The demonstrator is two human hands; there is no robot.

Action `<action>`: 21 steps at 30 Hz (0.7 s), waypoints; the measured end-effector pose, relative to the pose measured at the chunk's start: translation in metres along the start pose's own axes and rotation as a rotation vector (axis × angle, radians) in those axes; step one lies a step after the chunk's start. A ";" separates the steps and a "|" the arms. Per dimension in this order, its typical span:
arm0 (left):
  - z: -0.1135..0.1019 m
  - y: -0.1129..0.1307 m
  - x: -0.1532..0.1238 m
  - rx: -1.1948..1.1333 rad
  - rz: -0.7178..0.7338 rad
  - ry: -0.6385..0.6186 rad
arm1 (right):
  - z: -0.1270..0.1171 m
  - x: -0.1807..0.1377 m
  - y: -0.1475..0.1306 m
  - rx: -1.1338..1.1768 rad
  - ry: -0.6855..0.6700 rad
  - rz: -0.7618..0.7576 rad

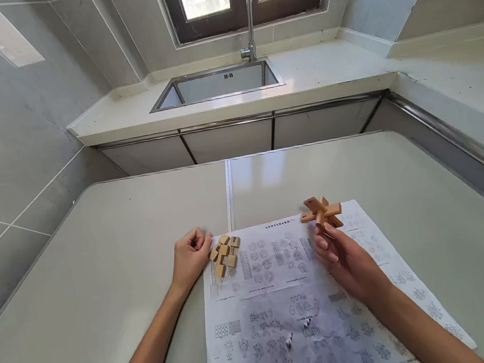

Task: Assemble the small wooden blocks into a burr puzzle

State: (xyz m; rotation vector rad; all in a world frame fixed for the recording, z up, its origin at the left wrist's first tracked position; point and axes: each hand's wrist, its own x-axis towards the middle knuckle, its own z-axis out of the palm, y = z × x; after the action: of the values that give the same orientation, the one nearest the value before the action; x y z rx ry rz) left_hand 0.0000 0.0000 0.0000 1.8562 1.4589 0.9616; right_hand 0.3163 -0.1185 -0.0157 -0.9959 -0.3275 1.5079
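Observation:
A printed instruction sheet (pixel 295 306) full of small diagrams lies on the pale table (pixel 102 273). On its upper left corner sits a wooden interlocking block puzzle (pixel 224 254). My left hand (pixel 190 258) rests curled in a loose fist on the table, its knuckles touching that puzzle's left side. On the sheet's upper right stands a wooden cross-shaped burr puzzle (pixel 322 212). My right hand (pixel 345 260) reaches it with fingers bent, fingertips touching its near side; whether they grip it is unclear.
Beyond the table runs a white counter (pixel 326 73) with a steel sink (pixel 219 83) and a tall tap (pixel 246 12) under a window. Grey tiled walls stand on the left and right. A metal rail (pixel 446 129) edges the right counter.

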 end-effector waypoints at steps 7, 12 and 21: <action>0.008 0.019 -0.024 0.018 0.230 0.033 | 0.009 -0.018 0.010 -0.474 -0.221 -0.095; 0.022 0.036 -0.044 -0.080 0.661 -0.114 | 0.009 -0.026 0.017 -0.724 -0.429 -0.152; 0.043 0.041 -0.061 0.120 0.833 -0.298 | 0.010 -0.028 0.017 -0.905 -0.536 -0.241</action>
State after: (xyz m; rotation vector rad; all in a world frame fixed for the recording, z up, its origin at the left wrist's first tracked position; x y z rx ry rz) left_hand 0.0495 -0.0698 -0.0025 2.6264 0.5504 0.8900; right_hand 0.2945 -0.1446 -0.0109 -1.1488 -1.5543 1.3803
